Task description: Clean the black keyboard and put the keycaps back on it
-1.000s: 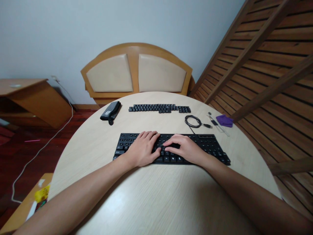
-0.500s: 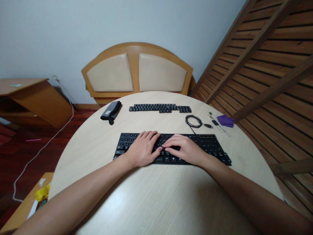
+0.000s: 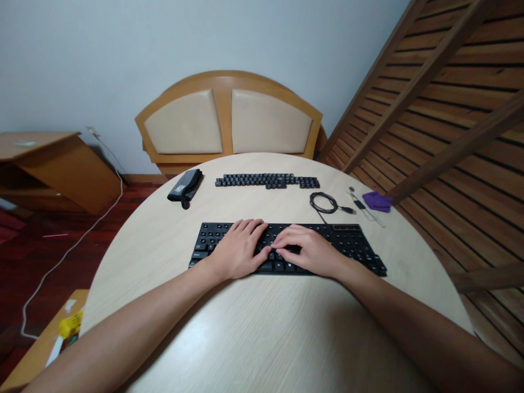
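One head-worn camera looks forward and down over a round table (image 3: 262, 338), close above both forearms, facing a chair (image 3: 229, 117) and the wall.

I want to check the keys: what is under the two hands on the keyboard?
Under the left hand and right hand lies the middle of the black keyboard. The keys beside them show; those directly beneath the palms are covered.

Hands (image 3: 278, 250) on keyboard (image 3: 352, 245); keycaps (image 3: 267, 180) behind
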Motion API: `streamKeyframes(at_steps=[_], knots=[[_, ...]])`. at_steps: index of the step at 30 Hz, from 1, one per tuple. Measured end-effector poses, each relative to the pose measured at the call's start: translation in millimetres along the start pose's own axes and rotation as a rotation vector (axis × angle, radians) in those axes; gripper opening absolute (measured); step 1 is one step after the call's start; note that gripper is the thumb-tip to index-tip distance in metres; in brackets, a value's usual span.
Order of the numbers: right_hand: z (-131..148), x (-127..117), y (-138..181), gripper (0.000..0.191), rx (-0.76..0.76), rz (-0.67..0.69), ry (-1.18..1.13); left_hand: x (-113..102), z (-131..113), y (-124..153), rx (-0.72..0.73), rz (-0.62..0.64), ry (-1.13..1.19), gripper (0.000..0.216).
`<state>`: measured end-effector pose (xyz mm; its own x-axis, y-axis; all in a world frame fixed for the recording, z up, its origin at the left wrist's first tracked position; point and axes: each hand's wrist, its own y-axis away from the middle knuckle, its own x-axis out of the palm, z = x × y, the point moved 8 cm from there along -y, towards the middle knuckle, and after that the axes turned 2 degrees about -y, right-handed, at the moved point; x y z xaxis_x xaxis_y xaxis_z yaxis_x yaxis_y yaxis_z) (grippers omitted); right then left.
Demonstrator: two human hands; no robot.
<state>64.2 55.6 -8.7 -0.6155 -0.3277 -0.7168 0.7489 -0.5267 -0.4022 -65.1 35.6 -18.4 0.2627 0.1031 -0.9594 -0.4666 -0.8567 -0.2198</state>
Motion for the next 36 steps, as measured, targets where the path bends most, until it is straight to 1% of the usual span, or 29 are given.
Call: streamKeyframes(at_steps=[4,7,12,14,18,23,30,36], knots=[[1.5,0.1,0.1,0.013,-0.002,0.001,0.007,0.4,0.1,0.2,0.003,0.003,-0.003,0.053],[-0.7,-1.9,0.1,0.017,0.045,-0.019,0.021,1.0,0.5,0.2,0.002,0.013,-0.011,0.051],[-8.0,-7.1,0.9,0.017,0.121,-0.1,0.083,0.8,0.8,0.4,0.002,0.0,-0.001,0.05],[-13.5,-6.1,2.1,0.022,0.152,-0.112,0.114,0.5,0.6,0.6,0.003,-0.01,0.003,0.052],[-25.7,-1.2,5.0,0.037,0.235,-0.09,0.18,0.5,0.5,0.7,-0.001,-0.011,-0.001,0.054],[-28.8,0.0,4.8,0.037,0.271,-0.06,0.2,0.8,1.2,0.7,-0.01,-0.008,0.001,0.055],[-31.4,0.2,1.9,0.042,0.339,-0.039,0.189,2.4,-0.5,0.7,-0.012,0.006,-0.015,0.055],[-31.7,0.7,-0.5,0.038,0.342,-0.035,0.175,0.6,-1.2,0.2,-0.017,-0.002,-0.006,0.053]])
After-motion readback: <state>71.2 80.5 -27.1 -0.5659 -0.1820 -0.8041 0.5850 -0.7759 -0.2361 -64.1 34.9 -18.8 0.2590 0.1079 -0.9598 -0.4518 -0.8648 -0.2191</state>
